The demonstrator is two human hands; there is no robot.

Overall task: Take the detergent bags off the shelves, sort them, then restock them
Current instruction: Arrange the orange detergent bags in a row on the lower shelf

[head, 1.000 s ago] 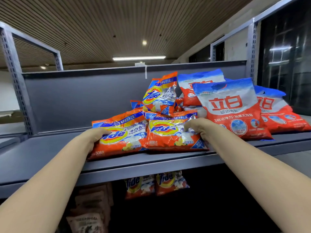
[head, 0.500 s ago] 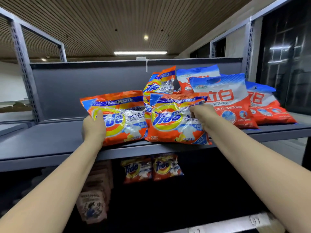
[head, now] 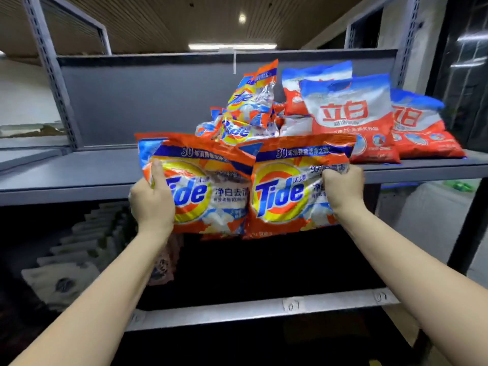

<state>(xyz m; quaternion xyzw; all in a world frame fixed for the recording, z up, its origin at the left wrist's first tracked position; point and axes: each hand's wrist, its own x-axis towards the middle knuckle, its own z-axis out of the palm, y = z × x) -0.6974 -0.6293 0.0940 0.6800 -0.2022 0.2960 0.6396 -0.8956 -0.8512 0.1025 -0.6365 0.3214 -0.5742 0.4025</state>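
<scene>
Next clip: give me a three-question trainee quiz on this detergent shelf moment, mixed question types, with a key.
1. True or false: each hand grips its own Tide bag.
2. Which bags lean upright at the right end of the shelf? A) red-and-blue bags with white panels B) green bottles C) Tide bags
3. Fill in: the two held bags are in front of the shelf's ____ edge.

Key:
1. True: the left hand grips the left Tide bag and the right hand grips the right Tide bag.
2. A, the red-and-blue bags; more Tide bags are piled left of them.
3. Front.
</scene>
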